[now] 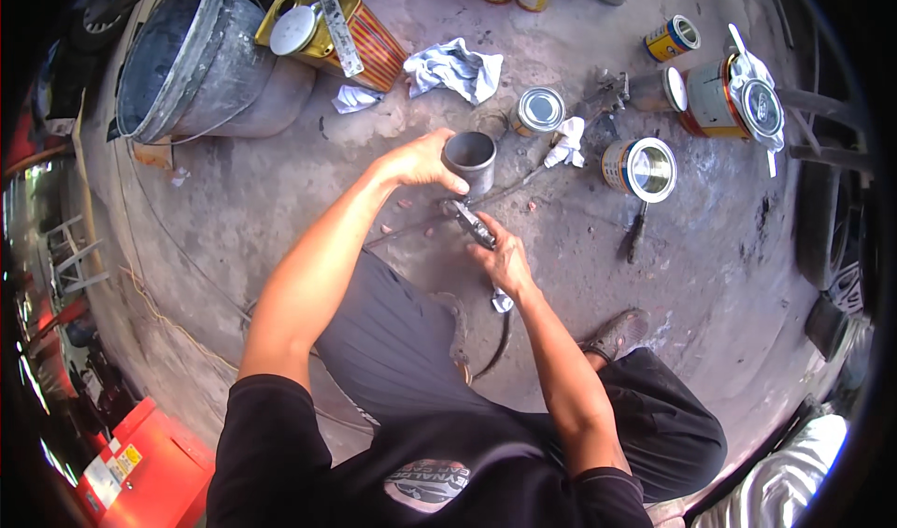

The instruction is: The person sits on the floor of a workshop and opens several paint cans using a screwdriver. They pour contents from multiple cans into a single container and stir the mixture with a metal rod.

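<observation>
Tool in right hand: partly hidden, type unclear.

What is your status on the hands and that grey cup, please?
Left hand gripping grey cup at rim. Right hand holding spray gun just below cup. Tins and rags beyond, apart from cup.

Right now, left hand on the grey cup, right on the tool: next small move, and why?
Probably tip the tool in the right hand up into the grey cup: the left hand steadies the cup's rim, its mouth is open, and the tool tip sits just below it.
</observation>
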`<state>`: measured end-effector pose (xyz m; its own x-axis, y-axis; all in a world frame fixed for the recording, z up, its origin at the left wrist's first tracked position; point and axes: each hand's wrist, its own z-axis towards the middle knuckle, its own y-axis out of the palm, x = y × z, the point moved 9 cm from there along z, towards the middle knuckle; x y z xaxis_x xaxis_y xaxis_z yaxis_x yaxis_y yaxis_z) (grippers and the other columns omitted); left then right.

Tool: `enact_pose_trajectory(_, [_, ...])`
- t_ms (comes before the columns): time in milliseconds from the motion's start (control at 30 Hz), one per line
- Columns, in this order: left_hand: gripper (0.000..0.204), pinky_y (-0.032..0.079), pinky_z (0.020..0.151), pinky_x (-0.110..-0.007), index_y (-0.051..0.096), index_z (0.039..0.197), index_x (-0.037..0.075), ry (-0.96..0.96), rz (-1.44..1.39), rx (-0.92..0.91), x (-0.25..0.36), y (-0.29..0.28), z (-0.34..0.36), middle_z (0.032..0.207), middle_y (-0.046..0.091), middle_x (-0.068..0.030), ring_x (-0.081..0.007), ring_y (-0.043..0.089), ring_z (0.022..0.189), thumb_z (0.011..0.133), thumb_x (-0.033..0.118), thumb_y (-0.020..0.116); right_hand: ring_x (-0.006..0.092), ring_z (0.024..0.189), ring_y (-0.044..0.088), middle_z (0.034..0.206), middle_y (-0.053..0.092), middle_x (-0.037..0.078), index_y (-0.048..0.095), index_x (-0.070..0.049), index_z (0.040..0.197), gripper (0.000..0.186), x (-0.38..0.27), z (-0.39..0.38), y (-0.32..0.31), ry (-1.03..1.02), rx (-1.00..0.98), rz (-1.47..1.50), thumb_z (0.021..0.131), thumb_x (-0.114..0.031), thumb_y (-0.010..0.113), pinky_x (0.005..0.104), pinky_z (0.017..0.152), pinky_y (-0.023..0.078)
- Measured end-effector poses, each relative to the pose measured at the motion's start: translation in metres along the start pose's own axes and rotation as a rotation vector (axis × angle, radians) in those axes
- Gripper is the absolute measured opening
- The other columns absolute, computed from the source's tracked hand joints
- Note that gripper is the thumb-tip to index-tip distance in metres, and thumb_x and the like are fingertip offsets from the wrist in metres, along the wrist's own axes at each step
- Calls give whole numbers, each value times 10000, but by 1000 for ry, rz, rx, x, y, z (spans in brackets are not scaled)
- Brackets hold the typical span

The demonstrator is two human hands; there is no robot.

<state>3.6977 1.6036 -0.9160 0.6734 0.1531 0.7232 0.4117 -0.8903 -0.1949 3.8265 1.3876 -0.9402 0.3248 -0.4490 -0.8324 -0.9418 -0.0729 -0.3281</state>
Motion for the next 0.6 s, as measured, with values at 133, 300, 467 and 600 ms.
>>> enact_pose_trajectory(133, [1045,431,1291,-460,503,1597,-65,39,11,36,30,-1,-23,1627,589,-287,-373,557,1541,742,204,1041,470,999,804,1032,799,314,744,0,1415,480,-8,-8,-6,48,2,9,941,-79,757,481,922,608])
enact_pose_trajectory(300, [953,451,1278,-485,535,1536,-23,206,104,-80,111,32,-60,1608,613,-255,-387,577,1523,757,232,1021,420,1126,793,1221,809,230,754,-36,1397,447,-22,-75,-47,23,131,60,952,-18,790,444,990,606])
enact_pose_trajectory(467, [926,451,1283,-477,560,1533,41,560,8,-141,191,74,-79,1576,646,-181,-340,587,1526,749,210,1023,412,1160,780,1256,802,208,743,-42,1396,469,-51,-124,-93,-67,342,29,934,13,795,451,997,606])
enact_pose_trajectory(600, [998,440,1296,-445,561,1586,72,690,-118,-99,224,103,-86,1582,636,-132,-297,577,1535,722,127,1057,402,1156,776,1238,804,193,757,-39,1351,433,-76,-149,-129,-171,516,-47,926,24,805,449,979,603])
